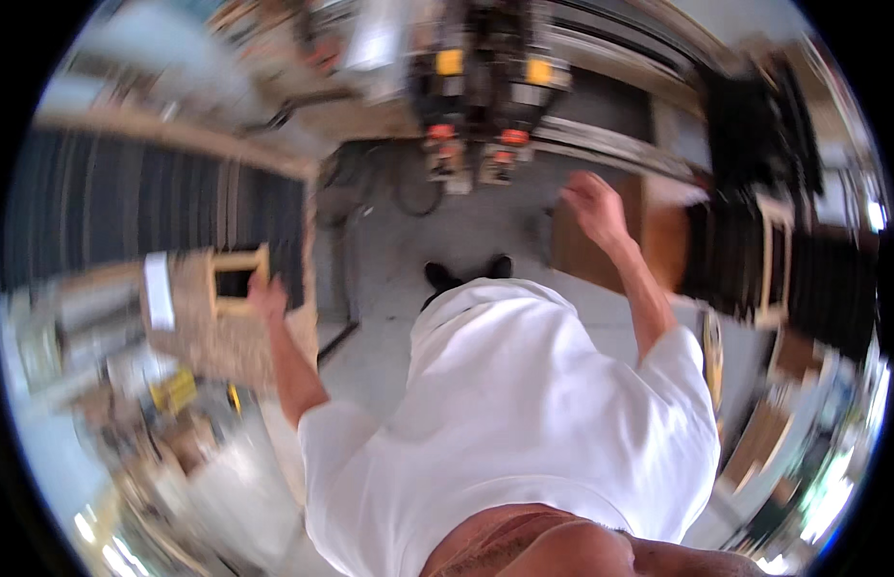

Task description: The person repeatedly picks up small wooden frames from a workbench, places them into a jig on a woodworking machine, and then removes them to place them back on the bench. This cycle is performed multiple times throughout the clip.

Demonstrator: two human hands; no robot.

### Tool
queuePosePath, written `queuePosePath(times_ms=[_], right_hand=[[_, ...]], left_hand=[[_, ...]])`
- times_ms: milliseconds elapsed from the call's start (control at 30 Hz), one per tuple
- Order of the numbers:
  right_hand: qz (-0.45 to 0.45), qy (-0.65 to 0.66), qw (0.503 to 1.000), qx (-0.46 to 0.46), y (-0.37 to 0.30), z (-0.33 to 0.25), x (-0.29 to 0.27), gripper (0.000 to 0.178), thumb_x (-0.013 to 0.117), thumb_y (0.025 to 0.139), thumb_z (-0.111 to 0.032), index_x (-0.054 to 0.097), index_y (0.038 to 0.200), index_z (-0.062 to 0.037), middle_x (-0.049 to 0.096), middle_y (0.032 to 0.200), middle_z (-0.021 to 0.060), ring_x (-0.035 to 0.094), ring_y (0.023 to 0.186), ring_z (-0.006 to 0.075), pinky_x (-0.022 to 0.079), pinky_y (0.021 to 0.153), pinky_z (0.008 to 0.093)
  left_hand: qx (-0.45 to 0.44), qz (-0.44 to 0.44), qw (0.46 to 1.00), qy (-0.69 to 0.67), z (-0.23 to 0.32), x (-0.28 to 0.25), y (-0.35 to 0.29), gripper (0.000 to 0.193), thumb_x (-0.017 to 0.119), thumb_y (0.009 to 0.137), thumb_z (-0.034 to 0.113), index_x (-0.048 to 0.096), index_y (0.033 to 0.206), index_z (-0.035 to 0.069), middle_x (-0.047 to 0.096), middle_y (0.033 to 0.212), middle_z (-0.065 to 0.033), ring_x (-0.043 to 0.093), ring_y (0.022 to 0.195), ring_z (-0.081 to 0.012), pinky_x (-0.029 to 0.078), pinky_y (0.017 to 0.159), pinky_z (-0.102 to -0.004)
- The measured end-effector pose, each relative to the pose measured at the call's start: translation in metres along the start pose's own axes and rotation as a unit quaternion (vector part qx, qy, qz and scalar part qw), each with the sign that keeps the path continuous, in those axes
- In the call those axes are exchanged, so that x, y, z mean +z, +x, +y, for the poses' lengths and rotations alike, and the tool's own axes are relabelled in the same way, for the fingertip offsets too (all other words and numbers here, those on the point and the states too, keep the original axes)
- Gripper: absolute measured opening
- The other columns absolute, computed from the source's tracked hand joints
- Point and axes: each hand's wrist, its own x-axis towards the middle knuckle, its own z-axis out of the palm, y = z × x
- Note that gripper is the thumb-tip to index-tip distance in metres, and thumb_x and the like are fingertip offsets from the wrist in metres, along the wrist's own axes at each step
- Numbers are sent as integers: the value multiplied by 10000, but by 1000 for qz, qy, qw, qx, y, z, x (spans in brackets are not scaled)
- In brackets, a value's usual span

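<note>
My left hand [267, 296] is at the right side of a small light-wood frame [238, 308] with a dark opening. Its fingers are blurred but appear closed on the frame's edge. Beneath and beside the frame lie a chipboard panel [192, 341] and long dark strips [130, 197]. My right hand [596, 204] is raised over the floor with its fingers curled in, and nothing shows in it. Nearest to it is a brown box or board [586, 245], just below and to the right.
Ahead stands a dark machine [485, 77] with yellow and red parts. To the right, black stacked pieces [726, 250] carry another light-wood frame [776, 260]. A yellow object [175, 391] lies among clutter at left. Grey floor [423, 168] spreads around my feet.
</note>
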Motion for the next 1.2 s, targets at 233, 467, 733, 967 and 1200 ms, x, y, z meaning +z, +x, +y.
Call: queuePosePath(times_ms=[233, 467, 733, 967, 1200], right_hand=[[159, -132, 968, -140, -40, -48, -147, 203, 732, 796, -165, 638, 941, -57, 639, 1134, 97, 636, 982, 304, 530, 807, 391], [296, -403, 852, 155, -128, 6, -282, 257, 711, 807, -211, 624, 989, -52, 641, 1058, 131, 600, 990, 344, 484, 834, 437], [325, -293, 853, 285, -176, 56, -277, 215, 650, 886, -190, 610, 1068, -83, 665, 911, 133, 629, 877, 339, 494, 763, 427], [418, -156, 870, 211, -141, -4, -258, 112, 644, 897, -64, 631, 1006, -46, 635, 892, 67, 559, 777, 120, 463, 703, 270], [381, -67, 914, 121, -73, -49, -212, 172, 673, 830, 43, 635, 980, -30, 644, 1077, 79, 627, 840, 149, 518, 707, 251]], left_hand=[[-134, 20, 974, 182, 57, 6, 1, 738, 744, 764, 299, 439, 1388, 50, 563, 1270, -195, 571, 1128, -359, 452, 945, -498], [4, 50, 992, -115, 191, 23, -73, 389, 626, 874, 188, 592, 1191, -35, 607, 1172, -243, 563, 1111, -402, 454, 949, -452], [124, -175, 831, -513, 475, 38, -51, 284, 625, 943, 153, 608, 1183, 2, 668, 1086, -76, 629, 972, -142, 504, 858, -281], [54, -255, 732, -629, 642, 76, 123, 502, 605, 955, 345, 526, 1285, -25, 589, 1230, -143, 567, 1145, -241, 482, 940, -345], [-175, -302, 561, -751, 748, 103, 230, 749, 578, 951, 416, 281, 1438, -69, 365, 1432, -263, 460, 1271, -391, 507, 999, -465]])
